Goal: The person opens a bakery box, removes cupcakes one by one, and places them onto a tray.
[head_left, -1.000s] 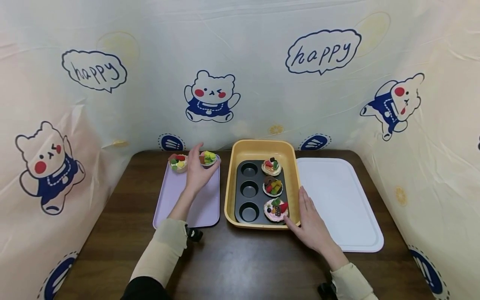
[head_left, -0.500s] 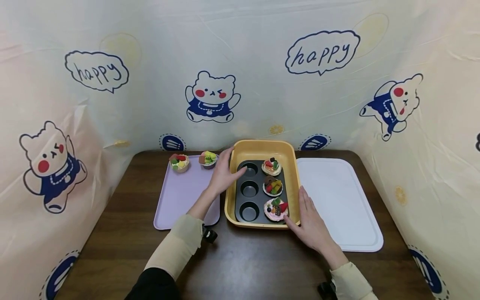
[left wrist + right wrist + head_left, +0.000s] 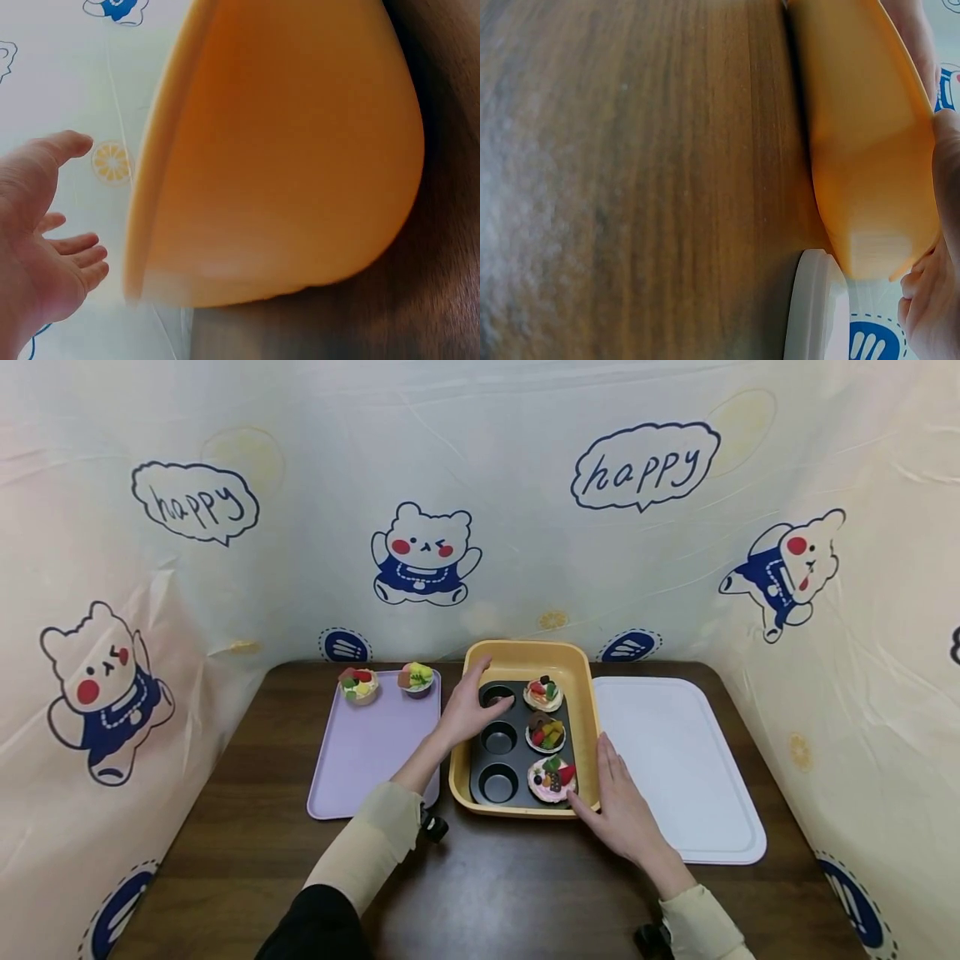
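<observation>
My left hand (image 3: 470, 703), fingers parted and holding nothing, is over the left side of a yellow bin (image 3: 459, 777). It partly covers the back-left cup of a dark muffin pan (image 3: 498, 758) inside that bin. Three toy fruit tarts fill the pan's right column: one with red and dark fruit (image 3: 543, 693), one with brown and yellow pieces (image 3: 545, 732), a pink one (image 3: 552, 779) at the front. My right hand (image 3: 626, 810) rests at the bin's front-right corner, fingers straight along the outer side, thumb at the rim. In the right wrist view, the bin's yellow wall (image 3: 874, 150) lies beside it.
Left of the bin lies a purple tray (image 3: 367, 760), with two more tarts at its back: one with red fruit (image 3: 358, 686) and one with green-yellow fruit (image 3: 416, 680). A white tray (image 3: 682, 760) lies to the right on the brown table (image 3: 510, 893). A printed cloth (image 3: 525, 568) stands behind.
My left hand has moved right, from between the two tarts on the purple tray to over the yellow bin. The tarts have stayed in place, and my right hand has not moved.
</observation>
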Demonstrator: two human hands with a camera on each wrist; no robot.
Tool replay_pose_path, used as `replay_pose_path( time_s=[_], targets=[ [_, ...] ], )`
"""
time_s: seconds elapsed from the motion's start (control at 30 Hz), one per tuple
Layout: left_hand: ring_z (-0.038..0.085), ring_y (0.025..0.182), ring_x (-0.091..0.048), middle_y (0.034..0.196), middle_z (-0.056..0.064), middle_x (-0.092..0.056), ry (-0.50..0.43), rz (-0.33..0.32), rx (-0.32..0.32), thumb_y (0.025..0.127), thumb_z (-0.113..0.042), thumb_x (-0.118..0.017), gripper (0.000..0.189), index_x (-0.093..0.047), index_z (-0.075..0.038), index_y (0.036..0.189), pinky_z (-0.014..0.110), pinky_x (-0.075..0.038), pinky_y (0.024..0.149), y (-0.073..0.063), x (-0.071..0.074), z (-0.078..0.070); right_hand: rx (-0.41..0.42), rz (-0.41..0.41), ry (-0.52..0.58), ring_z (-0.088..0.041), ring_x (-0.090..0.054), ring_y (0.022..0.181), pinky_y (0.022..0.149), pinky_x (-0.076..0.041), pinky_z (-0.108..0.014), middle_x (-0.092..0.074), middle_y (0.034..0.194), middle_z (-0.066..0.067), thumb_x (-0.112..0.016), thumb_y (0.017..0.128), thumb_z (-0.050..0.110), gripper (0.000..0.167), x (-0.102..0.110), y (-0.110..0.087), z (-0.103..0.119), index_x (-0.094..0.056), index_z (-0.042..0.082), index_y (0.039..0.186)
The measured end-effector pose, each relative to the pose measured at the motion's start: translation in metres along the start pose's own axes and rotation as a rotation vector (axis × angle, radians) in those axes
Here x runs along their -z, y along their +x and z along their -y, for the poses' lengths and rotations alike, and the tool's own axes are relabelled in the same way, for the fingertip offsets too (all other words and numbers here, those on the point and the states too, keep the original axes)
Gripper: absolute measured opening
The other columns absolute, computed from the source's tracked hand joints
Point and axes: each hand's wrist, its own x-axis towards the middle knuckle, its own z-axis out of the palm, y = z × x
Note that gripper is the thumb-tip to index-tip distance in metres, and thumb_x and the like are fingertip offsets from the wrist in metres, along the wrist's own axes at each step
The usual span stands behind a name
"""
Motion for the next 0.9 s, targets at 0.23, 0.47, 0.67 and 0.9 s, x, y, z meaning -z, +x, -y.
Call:
replay_pose_path(
  time_s=[0.23,0.47,0.67,0.9],
  targets=[
    [0.040,0.160,-0.045,0.174,0.020,-0.042,0.017,0.060,0.022,0.102,-0.031,-0.079,0.086,-0.034,-0.008,0.171,0.060,-0.038,0.132,0.004,-0.008,-0.009,0.005,0.003,-0.011,-0.046,-0.022,0.169,0.135,-0.026,-0.063,-0.008,0.185,-0.022,-0.063,0.103,0.064,0.115,0.001,-0.001,0.001,0.005,0.006,0.176],
    [0.040,0.158,-0.047,0.172,0.022,-0.045,0.047,0.135,0.038,0.102,-0.031,-0.079,0.084,-0.036,-0.006,0.170,0.058,-0.040,0.130,0.012,-0.020,-0.015,0.015,-0.001,-0.037,-0.045,-0.022,0.170,0.137,-0.024,-0.062,-0.009,0.185,-0.023,-0.063,0.103,0.065,0.115,0.003,-0.001,0.002,0.001,0.004,0.176],
    [0.040,0.159,-0.046,0.172,0.023,-0.045,0.068,0.197,0.063,0.102,-0.029,-0.078,0.082,-0.037,-0.005,0.169,0.057,-0.040,0.131,0.021,-0.031,-0.021,0.013,0.002,-0.084,-0.044,-0.020,0.171,0.138,-0.023,-0.060,-0.010,0.185,-0.023,-0.060,0.102,0.070,0.116,0.003,0.000,0.002,-0.002,0.003,0.176],
    [0.035,0.159,-0.048,0.170,0.019,-0.049,0.084,0.243,0.094,0.099,-0.047,-0.080,0.090,-0.040,-0.004,0.168,0.052,-0.039,0.132,0.047,-0.052,0.002,0.020,-0.006,-0.088,-0.043,-0.021,0.171,0.138,-0.024,-0.060,-0.011,0.185,-0.023,-0.062,0.101,0.068,0.116,0.004,0.000,0.002,-0.003,0.001,0.176]
  ],
)
